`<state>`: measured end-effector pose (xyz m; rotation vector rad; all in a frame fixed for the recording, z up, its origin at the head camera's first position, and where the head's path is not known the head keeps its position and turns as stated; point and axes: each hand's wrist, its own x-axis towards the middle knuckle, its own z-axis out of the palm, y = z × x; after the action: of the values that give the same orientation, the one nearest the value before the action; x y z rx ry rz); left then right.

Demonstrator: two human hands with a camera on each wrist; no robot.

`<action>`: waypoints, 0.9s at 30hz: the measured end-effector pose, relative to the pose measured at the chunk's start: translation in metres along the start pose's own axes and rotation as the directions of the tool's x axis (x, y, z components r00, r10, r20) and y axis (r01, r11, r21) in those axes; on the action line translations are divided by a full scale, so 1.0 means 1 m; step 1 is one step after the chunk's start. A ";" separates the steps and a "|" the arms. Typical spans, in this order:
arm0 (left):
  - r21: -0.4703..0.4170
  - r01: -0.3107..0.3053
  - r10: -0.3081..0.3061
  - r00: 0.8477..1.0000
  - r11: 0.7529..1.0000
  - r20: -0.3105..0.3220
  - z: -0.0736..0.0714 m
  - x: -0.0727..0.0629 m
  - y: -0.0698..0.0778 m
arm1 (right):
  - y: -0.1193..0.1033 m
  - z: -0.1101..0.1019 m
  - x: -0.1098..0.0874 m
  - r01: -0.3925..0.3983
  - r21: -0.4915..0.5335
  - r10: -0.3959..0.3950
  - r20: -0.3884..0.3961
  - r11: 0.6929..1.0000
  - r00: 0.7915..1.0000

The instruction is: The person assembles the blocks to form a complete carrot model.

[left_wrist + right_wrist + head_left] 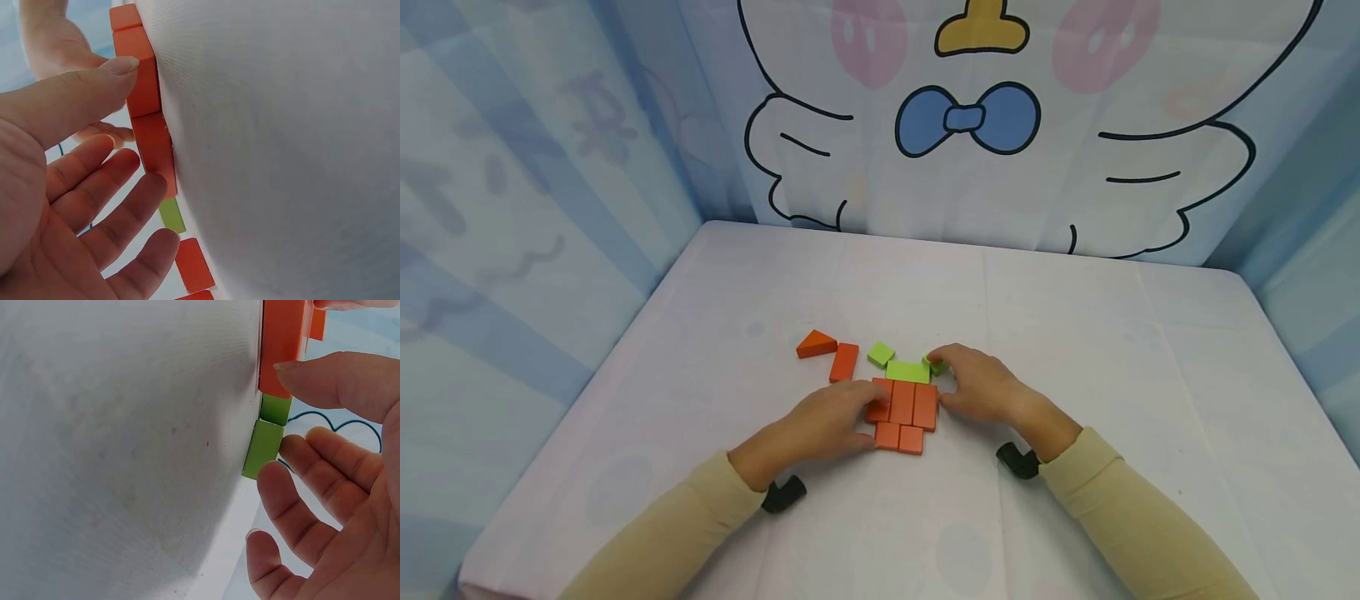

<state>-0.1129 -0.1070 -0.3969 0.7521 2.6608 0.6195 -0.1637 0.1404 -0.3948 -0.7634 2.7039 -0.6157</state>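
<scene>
Orange rectangular blocks (902, 404) lie side by side on the table, with smaller orange blocks (912, 440) against their near edge. Along the far edge sits a green rectangular block (907, 372). My left hand (831, 421) is at the left side of the group, its thumb touching an orange block (146, 78) and its fingers loosely bent. On the other side is my right hand (981, 383). Its thumb touches an orange block (279, 347), while the fingertips are beside a small green block (262, 449), which they partly hide in the head view.
Another small green block (881, 355) stands at the group's far left corner. Left of it lie a loose orange rectangular block (844, 362) and an orange triangular block (816, 344). A white cloth covers the table (1075, 325); printed curtains (970, 192) hang behind it.
</scene>
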 end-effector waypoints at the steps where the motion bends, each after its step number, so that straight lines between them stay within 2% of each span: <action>1: 0.002 -0.003 0.003 1.000 1.000 -0.001 0.000 0.000 0.000 | 0.000 0.000 0.000 0.001 0.000 -0.001 0.000 1.000 1.000; 5: 0.020 -0.005 0.005 1.000 1.000 -0.001 0.001 0.000 0.000 | 0.000 0.001 0.000 0.005 -0.002 -0.005 -0.004 1.000 1.000; 8: 0.076 -0.016 0.018 1.000 0.997 -0.020 0.003 0.000 0.002 | 0.001 0.001 0.000 0.004 -0.002 -0.004 -0.005 1.000 1.000; 13: 0.154 -0.058 0.069 0.995 0.986 -0.069 0.008 0.004 0.008 | 0.000 0.000 0.000 -0.002 0.000 0.002 -0.002 1.000 1.000; 19: 0.134 -0.072 0.083 0.993 0.988 -0.081 0.013 0.012 0.016 | 0.001 0.000 0.000 -0.001 0.001 0.001 -0.005 1.000 1.000; 27: 0.038 -0.048 0.050 0.996 0.998 -0.067 0.018 0.017 0.021 | 0.002 0.001 0.000 0.003 0.005 -0.003 -0.011 1.000 1.000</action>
<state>-0.1106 -0.0756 -0.4049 0.8226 2.7299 0.6215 -0.1645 0.1415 -0.3961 -0.7657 2.7108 -0.6285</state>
